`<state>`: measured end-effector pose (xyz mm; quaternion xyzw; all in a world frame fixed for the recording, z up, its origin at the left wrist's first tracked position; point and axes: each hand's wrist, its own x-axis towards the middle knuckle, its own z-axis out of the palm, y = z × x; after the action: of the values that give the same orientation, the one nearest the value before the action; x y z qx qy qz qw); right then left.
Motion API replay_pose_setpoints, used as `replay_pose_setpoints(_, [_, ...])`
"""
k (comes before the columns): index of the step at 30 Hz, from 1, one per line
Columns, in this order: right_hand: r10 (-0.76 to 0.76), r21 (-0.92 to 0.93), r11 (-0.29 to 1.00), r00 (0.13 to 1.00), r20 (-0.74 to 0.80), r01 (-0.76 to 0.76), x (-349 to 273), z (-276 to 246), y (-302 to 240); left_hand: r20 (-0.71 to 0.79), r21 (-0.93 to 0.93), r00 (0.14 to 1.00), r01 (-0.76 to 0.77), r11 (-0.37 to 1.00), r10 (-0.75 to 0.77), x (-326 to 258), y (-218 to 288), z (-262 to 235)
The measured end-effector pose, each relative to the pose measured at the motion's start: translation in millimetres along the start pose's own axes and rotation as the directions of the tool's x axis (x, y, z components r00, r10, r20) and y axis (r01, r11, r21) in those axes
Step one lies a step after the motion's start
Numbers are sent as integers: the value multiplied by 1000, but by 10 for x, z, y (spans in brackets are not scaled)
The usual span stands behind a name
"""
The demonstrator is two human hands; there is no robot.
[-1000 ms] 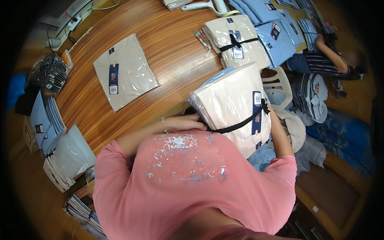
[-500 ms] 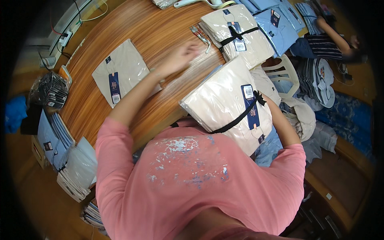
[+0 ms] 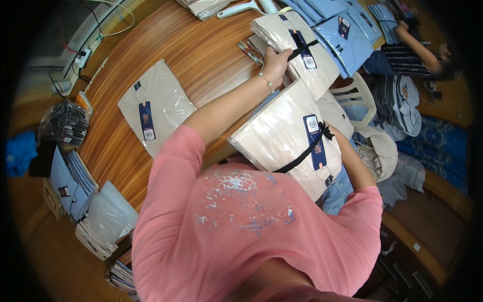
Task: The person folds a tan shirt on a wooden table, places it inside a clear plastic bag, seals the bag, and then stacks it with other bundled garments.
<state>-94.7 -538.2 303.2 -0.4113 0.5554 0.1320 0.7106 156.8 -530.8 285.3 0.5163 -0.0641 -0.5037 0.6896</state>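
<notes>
My left hand [image 3: 277, 65], with a beaded bracelet at the wrist, grips the near edge of a tied bundle [image 3: 314, 78] of cream garments in clear plastic, its fingers by the black tie. A second cream bundle [image 3: 282, 126], also tied in black with a dark blue tag, leans tilted against my chest. My right forearm [image 3: 352, 158] wraps around its far side and holds it; the right hand's fingers are hidden behind it. One flat packed beige garment [image 3: 168, 103] with a blue tag lies on the wooden table [image 3: 201, 55], left of my left arm.
Blue packed shirts [image 3: 347, 38] are stacked at the back right, near another person [image 3: 410, 58]. A white plastic chair [image 3: 365, 98] stands beyond the bundles. A tape dispenser [image 3: 239, 10] lies at the table's far edge. More packed garments [image 3: 73, 176] stand at the left.
My left hand has moved right from over the table and taken hold of the far cream bundle, which has shifted and tilted. The bundle at my chest stays held.
</notes>
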Motion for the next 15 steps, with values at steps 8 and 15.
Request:
replay_pose_setpoints(8, [-12, -15, 1000, 1000, 12, 12, 31, 54, 29, -96, 5, 915, -393, 920, 392, -362, 865, -873])
replay_pose_setpoints(15, [-31, -28, 999, 999, 25, 32, 50, 57, -57, -251, 237, 908, -279, 931, 336, -879, 1594, -2811])
